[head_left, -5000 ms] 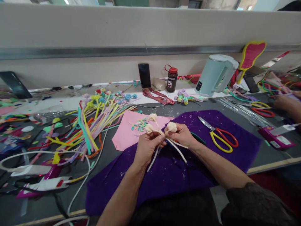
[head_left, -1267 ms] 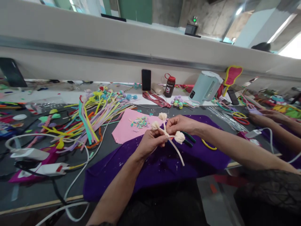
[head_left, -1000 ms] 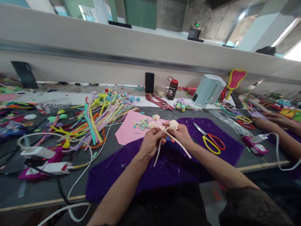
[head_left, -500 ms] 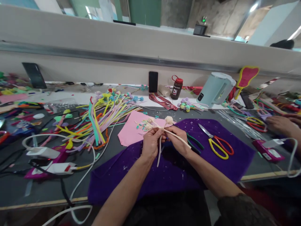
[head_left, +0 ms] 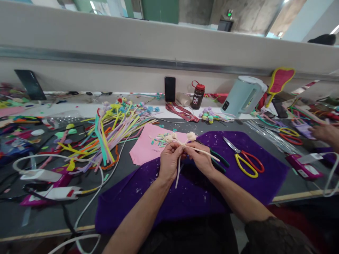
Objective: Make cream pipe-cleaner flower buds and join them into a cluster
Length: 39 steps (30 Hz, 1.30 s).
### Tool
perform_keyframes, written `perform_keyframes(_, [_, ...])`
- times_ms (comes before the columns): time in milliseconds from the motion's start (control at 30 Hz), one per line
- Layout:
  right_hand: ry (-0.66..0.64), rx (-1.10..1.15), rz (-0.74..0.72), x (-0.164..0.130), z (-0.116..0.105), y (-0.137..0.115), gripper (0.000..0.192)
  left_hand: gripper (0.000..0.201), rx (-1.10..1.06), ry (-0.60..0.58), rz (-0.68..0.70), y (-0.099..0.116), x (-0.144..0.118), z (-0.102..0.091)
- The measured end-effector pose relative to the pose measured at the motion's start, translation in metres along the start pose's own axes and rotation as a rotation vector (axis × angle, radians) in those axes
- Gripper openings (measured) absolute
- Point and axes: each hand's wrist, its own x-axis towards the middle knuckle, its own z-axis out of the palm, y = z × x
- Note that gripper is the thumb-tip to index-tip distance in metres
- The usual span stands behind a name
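**A:** Both hands are up over the purple cloth (head_left: 190,190). The left hand (head_left: 169,163) is clenched round the cream stems (head_left: 178,169), right where they cross.

**B:** And the right hand (head_left: 201,159) pinches the same bundle just beside it, fingers tight on one stem that pokes out rightward.

**A:** Count the cream rosebuds (head_left: 191,135) for me.

**B:** Three I can make out, clustered above the knuckles, over the edge of the pink sheet (head_left: 144,150).

**A:** On the cloth, one pair of scissors (head_left: 245,158) with yellow and red handles, well right of the hands. One pair of green-handled pliers (head_left: 220,160), partly hidden behind the right hand.

**B:** At the back: one phone (head_left: 170,89) standing upright, one brown bottle (head_left: 197,95), one pale kettle (head_left: 243,95). Far right, another person's hand (head_left: 324,132).
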Motion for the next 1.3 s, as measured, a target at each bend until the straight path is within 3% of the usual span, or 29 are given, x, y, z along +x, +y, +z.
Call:
perform_keyframes(167, [0.035,0.095,0.077,0.0,0.002,-0.002,0.019,0.02,0.044,-0.016,0.082,-0.001,-0.002,0.002])
perform_keyframes(300, [0.083,0.171,0.119,0.004,-0.003,-0.001,0.016,0.019,0.075,-0.02,0.071,0.002,-0.007,0.004])
perform_keyframes(433, [0.052,0.362,0.168,0.014,-0.02,0.004,0.013,0.02,0.154,-0.161,-0.1,0.008,-0.007,-0.003])
perform_keyframes(467, [0.025,0.407,0.183,0.016,-0.027,0.005,0.013,0.022,0.177,-0.183,-0.172,0.011,-0.004,-0.006])
perform_keyframes(567, [-0.075,0.463,0.196,0.019,-0.044,0.009,0.014,0.025,0.161,-0.076,-0.247,0.021,0.006,-0.016])
perform_keyframes(733, [-0.38,0.344,0.111,0.016,-0.059,0.005,0.02,0.05,0.105,-0.393,-0.634,0.026,0.01,-0.019])
perform_keyframes(867, [-0.643,0.202,0.031,0.018,-0.066,-0.004,0.018,0.043,0.119,-0.54,-0.787,0.019,-0.001,-0.015])
perform_keyframes(967, [-0.763,0.117,-0.012,0.021,-0.069,-0.007,0.017,0.029,0.167,-0.518,-0.771,0.013,-0.008,-0.013])
perform_keyframes(1067, [-0.82,0.069,-0.024,0.022,-0.069,-0.009,0.018,0.02,0.153,-0.419,-0.708,0.008,-0.01,-0.012])
perform_keyframes(1200, [-0.846,0.054,-0.021,0.022,-0.069,-0.009,0.018,0.032,0.08,-0.335,-0.583,0.007,-0.008,-0.013])
perform_keyframes(1300, [-0.891,0.026,-0.003,0.022,-0.069,-0.007,0.018,0.034,0.251,-0.387,-0.408,0.014,-0.006,-0.014])
